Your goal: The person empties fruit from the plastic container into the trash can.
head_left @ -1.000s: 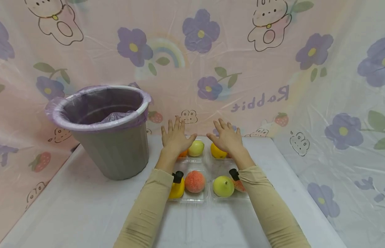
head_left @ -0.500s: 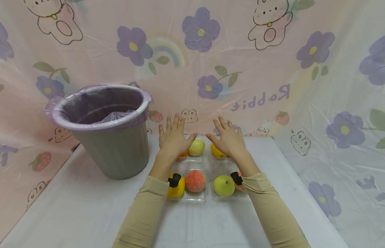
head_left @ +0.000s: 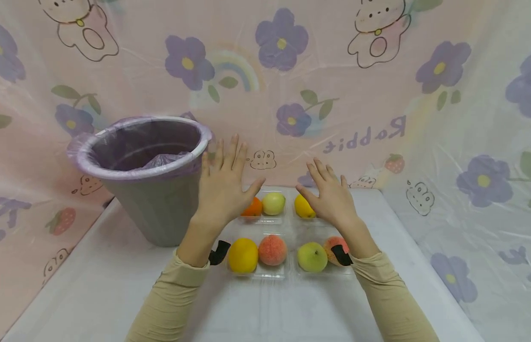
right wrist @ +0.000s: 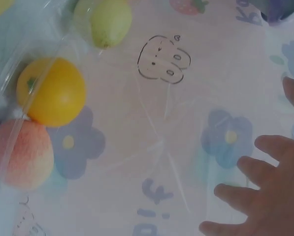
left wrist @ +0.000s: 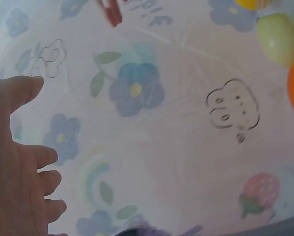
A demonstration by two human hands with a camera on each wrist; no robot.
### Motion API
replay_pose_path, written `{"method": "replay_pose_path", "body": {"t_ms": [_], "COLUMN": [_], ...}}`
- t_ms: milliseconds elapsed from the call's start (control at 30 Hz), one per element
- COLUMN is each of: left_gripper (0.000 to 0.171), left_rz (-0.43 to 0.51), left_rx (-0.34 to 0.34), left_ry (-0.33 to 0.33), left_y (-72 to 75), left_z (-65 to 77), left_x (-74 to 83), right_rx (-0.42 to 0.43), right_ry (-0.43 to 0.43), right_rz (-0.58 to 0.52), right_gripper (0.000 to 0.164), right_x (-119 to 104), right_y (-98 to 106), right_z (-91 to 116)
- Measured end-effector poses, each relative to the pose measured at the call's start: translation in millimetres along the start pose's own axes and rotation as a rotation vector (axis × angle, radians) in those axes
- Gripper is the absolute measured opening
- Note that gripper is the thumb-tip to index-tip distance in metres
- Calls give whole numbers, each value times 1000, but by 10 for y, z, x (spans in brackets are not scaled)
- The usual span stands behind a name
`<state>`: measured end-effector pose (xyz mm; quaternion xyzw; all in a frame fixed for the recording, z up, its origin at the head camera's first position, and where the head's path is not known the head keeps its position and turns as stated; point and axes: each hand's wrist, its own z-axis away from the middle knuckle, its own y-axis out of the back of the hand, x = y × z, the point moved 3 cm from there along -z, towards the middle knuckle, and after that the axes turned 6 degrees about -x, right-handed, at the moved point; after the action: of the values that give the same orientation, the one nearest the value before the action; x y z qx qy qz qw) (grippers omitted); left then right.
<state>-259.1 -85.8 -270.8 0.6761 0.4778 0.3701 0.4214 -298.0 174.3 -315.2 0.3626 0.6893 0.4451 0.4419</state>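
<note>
Both hands are raised with fingers spread and hold nothing. The left hand is beside the bin, overlapping its right side in the head view. Over the back right box, the right hand partly covers a yellow fruit. Clear plastic boxes hold fruit in pairs. At the back left are an orange and a pale green fruit. In front sit a yellow fruit, a peach, a green pear-like fruit and another peach. The right wrist view shows a peach beside the back yellow fruit.
A grey bin with a purple liner stands on the left of the white-covered table. A patterned curtain hangs behind and at the sides. Each wrist wears a black strap mount.
The left hand has moved up and left, toward the bin. The right hand has shifted right, uncovering more of the front right peach. The fruit has stayed in its boxes.
</note>
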Motion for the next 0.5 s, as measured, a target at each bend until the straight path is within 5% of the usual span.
{"method": "replay_pose_path", "body": {"t_ms": [200, 500], "left_gripper": [91, 90], "left_rz": [-42, 46], "left_rx": [76, 123], "left_ry": [15, 117], "left_y": [327, 714], "left_z": [161, 499], "left_x": [-298, -1059], "right_rx": [21, 58], "right_ry": [-14, -26], "right_rz": [-19, -106], "right_gripper": [79, 76], "right_x": [159, 671], "right_y": [56, 33], "right_z": [159, 379]}}
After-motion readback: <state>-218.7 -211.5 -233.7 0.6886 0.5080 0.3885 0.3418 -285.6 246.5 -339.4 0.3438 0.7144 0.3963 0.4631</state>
